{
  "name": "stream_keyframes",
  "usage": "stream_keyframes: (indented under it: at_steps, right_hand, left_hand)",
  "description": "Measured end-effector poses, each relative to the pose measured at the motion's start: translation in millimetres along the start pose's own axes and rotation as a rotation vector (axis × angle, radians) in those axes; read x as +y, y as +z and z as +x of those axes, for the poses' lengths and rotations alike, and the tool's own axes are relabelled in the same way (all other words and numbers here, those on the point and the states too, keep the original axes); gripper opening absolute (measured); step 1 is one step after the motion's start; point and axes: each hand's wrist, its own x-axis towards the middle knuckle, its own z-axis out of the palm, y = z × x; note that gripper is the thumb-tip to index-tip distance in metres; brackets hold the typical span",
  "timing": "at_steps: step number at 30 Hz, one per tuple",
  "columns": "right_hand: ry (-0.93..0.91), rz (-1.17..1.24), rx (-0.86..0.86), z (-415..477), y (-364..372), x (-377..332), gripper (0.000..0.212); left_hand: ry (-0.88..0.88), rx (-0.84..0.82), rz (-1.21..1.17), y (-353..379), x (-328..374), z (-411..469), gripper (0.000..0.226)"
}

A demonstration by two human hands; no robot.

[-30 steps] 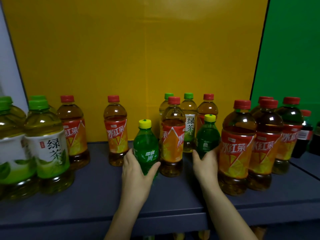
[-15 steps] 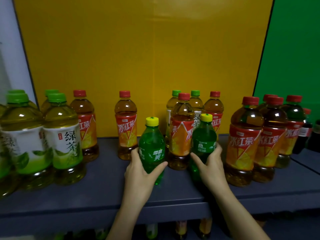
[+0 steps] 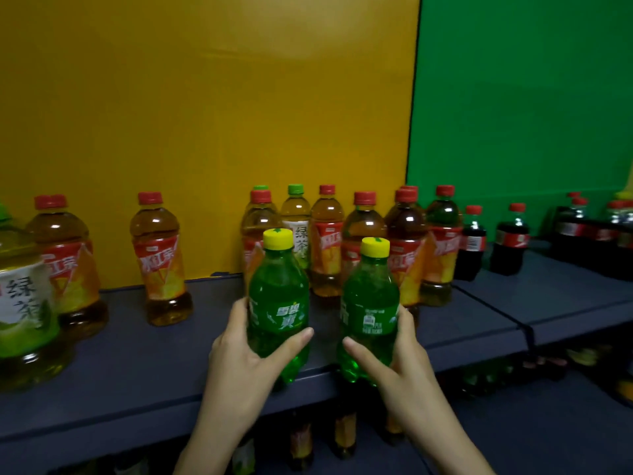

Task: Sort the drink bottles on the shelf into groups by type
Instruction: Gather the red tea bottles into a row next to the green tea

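Left hand [image 3: 239, 358] is gripping left green soda bottle [image 3: 278, 303], right hand [image 3: 402, 366] is gripping right green soda bottle [image 3: 370, 303]. I'm seeing both upright, side by side at shelf [image 3: 137, 365] front edge, 6 o'clock from iced-tea cluster [image 3: 406, 228].

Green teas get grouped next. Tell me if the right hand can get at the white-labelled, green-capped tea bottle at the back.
Probably not: the right hand holds a yellow-capped green plastic soda bottle, and the green-capped tea bottle stands between red-capped amber bottles.
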Motion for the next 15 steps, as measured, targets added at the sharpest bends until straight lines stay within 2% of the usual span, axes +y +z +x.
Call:
stream_keyframes:
  at_steps: [11, 15]
  right_hand:
    - [0.038, -0.144, 0.215, -53.3, -215.2, 37.7, 0.050]
    - [0.090, -0.202, 0.292, -81.4, -297.6, 57.4, 0.063]
  left_hand:
    - [0.025, -0.234, -0.172, 199.9, 56.9, -45.5, 0.056]
    - [0.038, -0.331, -0.228, 287.5, 75.6, -73.3, 0.055]
